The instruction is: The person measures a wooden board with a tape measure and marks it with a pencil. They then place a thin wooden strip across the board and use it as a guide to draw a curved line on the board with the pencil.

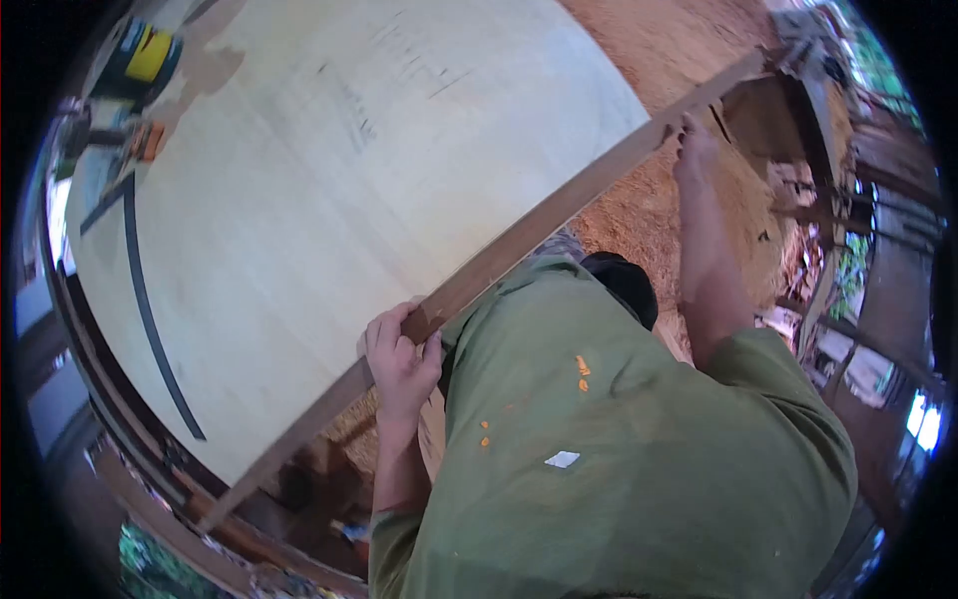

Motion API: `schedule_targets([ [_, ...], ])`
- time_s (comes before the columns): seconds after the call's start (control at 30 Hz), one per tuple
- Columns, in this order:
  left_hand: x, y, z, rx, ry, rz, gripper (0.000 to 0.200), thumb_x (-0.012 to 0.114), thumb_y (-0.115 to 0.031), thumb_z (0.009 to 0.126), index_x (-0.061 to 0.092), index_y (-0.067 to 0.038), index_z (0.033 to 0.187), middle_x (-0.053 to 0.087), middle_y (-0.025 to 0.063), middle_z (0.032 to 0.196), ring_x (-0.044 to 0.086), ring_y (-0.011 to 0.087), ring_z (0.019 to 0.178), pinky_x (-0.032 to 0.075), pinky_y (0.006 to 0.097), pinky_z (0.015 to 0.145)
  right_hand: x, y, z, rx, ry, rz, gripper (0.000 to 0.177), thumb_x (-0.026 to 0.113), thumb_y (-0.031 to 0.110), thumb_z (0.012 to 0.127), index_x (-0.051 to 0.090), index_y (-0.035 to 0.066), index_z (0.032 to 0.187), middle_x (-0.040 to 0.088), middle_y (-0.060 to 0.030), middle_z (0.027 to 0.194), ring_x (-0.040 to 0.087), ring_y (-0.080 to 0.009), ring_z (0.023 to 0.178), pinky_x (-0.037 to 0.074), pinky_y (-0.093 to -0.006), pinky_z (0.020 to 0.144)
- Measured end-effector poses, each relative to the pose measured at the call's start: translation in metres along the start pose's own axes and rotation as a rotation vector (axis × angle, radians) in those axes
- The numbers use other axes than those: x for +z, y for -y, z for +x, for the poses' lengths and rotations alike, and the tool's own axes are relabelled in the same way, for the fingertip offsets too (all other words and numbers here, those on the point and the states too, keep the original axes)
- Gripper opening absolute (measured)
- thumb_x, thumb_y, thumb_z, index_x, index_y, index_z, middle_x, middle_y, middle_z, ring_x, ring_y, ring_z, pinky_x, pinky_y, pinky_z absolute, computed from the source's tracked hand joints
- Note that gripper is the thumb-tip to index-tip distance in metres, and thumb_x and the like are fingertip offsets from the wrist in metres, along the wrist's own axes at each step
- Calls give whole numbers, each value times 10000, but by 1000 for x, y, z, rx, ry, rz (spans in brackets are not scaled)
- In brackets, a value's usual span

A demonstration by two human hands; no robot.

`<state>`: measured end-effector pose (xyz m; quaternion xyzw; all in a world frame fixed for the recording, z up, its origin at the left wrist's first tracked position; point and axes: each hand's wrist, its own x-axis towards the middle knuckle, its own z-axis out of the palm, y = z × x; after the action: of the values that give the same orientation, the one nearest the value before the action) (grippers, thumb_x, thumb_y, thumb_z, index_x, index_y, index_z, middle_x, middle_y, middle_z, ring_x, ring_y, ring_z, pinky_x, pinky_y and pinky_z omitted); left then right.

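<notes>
A long wooden strip (559,208) runs diagonally along the near edge of a large pale board (299,220). My left hand (402,361) is closed around the strip at the middle of the view, with fingers over its top and the thumb at the near side. Farther up the strip to the right, my right hand (696,148) grips its near side with curled fingers. Some of those fingertips are hidden. Toward the left of the board lies a dark L-shaped carpenter's square (150,290).
A black and yellow container (148,55) stands at the upper left, with an orange-and-dark tool (145,140) below it. Reddish sawdust (629,215) covers the ground beyond the strip. Wooden framing (878,290) rises at the right.
</notes>
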<state>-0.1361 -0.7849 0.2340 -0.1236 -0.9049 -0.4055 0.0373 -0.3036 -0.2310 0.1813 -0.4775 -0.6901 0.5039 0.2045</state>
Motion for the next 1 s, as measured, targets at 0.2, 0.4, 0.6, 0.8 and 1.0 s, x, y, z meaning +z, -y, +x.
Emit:
schedule_targets([
  [0.2, -43, 64, -45, -655, -673, 491, 467, 793, -262, 856, 638, 50, 1167, 640, 212, 1198, 596, 370, 1127, 476, 474, 941, -23, -24, 37, 242, 488, 301, 221, 554, 256, 1038, 694, 88, 1073, 719, -40, 1043, 646, -165, 931, 485, -316, 847],
  [0.4, -121, 137, -135, -1674, -1219, 277, 694, 661, -533, 887, 588, 26, 1292, 579, 218, 1331, 556, 380, 1212, 486, 534, 959, -9, -20, -27, 270, 499, 614, 246, 527, 262, 1058, 645, 57, 1123, 706, -63, 1070, 649, -222, 1056, 491, -410, 952],
  [0.6, -135, 164, -160, -1359, -1344, -767, 626, 543, -490, 928, 560, -38, 1361, 600, 164, 1356, 575, 356, 1213, 470, 521, 995, -8, 5, -49, 292, 431, 556, 288, 506, 273, 1068, 631, 35, 1172, 698, -94, 1169, 634, -249, 1121, 465, -426, 1008],
  [0.8, -131, 155, -141, -1389, -1388, -703, 604, 549, -481, 935, 553, -59, 1367, 589, 150, 1368, 561, 343, 1225, 451, 521, 1021, -11, 11, -46, 335, 476, 516, 292, 522, 285, 1066, 631, 36, 1173, 699, -105, 1179, 644, -253, 1127, 486, -426, 997],
  [1.0, -139, 205, -191, -1292, -1366, -682, 589, 562, -466, 939, 561, -50, 1356, 595, 150, 1363, 563, 342, 1222, 455, 508, 1017, -15, 4, -32, 309, 553, 516, 222, 556, 241, 1055, 634, 53, 1142, 707, -90, 1165, 663, -237, 1090, 499, -423, 988],
])
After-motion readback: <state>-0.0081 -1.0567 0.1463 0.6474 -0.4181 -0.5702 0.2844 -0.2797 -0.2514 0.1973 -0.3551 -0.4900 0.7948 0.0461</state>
